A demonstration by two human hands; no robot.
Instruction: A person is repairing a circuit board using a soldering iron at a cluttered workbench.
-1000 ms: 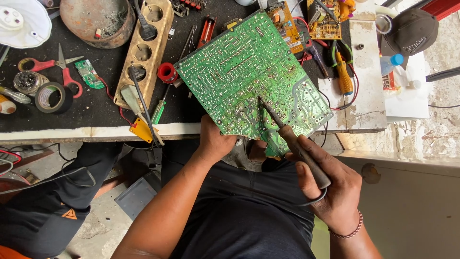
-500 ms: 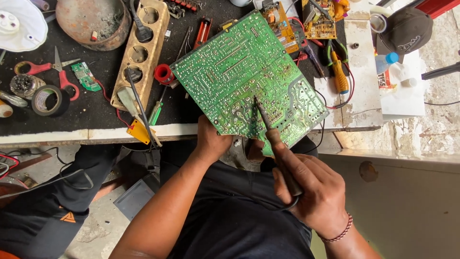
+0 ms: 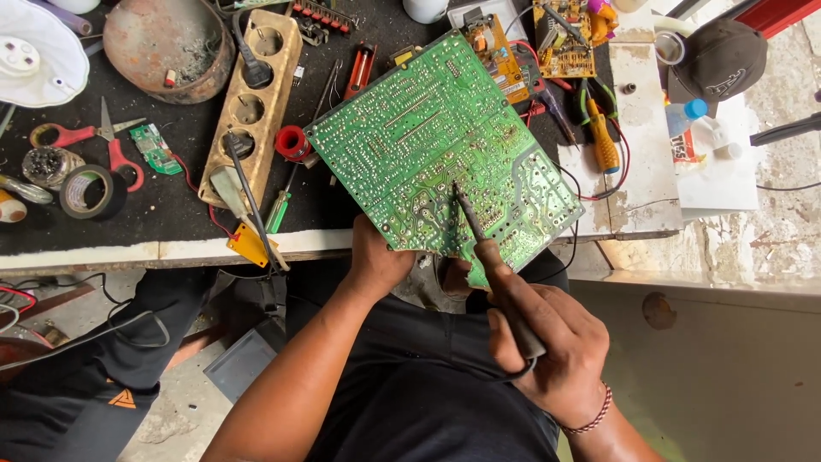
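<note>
A large green circuit board lies solder side up, tilted over the near edge of the black-topped workbench. My left hand grips its near edge from below. My right hand holds a soldering iron by its dark handle. The iron's tip rests on the board's lower middle, among the solder joints.
On the bench lie a yellowish socket strip, red-handled scissors, a tape roll, a rusty metal bowl, a red solder spool, screwdrivers and smaller circuit boards. A dark cap and small bottle sit at right.
My right hand and the soldering iron have shifted left and slightly up along the board. The left hand keeps its hold on the board's edge.
</note>
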